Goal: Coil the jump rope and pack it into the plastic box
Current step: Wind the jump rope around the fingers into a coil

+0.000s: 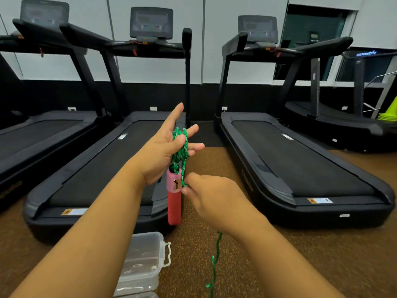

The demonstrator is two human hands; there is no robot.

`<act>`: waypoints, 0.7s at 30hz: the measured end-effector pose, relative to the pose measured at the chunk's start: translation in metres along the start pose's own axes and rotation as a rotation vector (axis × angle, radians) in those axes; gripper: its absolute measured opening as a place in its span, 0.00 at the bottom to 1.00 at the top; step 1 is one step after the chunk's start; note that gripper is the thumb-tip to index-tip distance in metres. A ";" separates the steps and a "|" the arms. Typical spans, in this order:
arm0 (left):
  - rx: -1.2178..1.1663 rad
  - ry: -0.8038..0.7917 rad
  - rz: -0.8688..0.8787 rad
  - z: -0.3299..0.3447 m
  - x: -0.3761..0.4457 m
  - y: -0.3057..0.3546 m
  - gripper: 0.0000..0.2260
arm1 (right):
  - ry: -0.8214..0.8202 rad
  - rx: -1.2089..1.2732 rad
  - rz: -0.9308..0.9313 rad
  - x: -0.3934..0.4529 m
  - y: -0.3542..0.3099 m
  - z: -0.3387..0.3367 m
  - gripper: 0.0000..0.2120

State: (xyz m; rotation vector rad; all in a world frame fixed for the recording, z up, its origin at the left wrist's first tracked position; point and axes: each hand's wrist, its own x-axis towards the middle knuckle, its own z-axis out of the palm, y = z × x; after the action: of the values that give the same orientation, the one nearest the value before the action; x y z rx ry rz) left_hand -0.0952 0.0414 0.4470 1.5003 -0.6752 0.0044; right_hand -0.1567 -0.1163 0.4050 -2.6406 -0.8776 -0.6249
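My left hand (166, 147) is raised palm up with its fingers spread, and several loops of the green jump rope (181, 147) are wound around them. A pink and red handle (174, 196) hangs from the loops below that hand. My right hand (206, 196) pinches the rope right beside the handle. The loose rest of the rope trails down under my right wrist to the floor. The clear plastic box (144, 265) stands closed on the floor beneath my left forearm, partly hidden by it.
Three black treadmills (300, 168) stand in a row ahead, with a strip of brown speckled floor (214, 160) between the middle and right ones. A stack of yellow cones (388, 114) sits at the far right beside a metal frame.
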 end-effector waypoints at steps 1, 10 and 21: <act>0.038 -0.007 -0.004 0.001 -0.002 -0.001 0.30 | -0.014 -0.019 -0.029 0.000 -0.002 -0.006 0.09; 0.063 -0.066 -0.140 0.019 -0.018 -0.008 0.23 | 0.080 -0.165 -0.136 0.035 0.009 -0.057 0.11; -0.110 -0.202 -0.163 0.017 -0.024 0.005 0.26 | 0.206 0.417 0.165 0.047 0.062 -0.034 0.04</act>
State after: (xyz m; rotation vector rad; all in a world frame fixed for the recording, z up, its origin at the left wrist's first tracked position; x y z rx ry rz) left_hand -0.1239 0.0356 0.4399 1.4567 -0.7007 -0.3085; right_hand -0.0953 -0.1545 0.4488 -2.2022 -0.6403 -0.5859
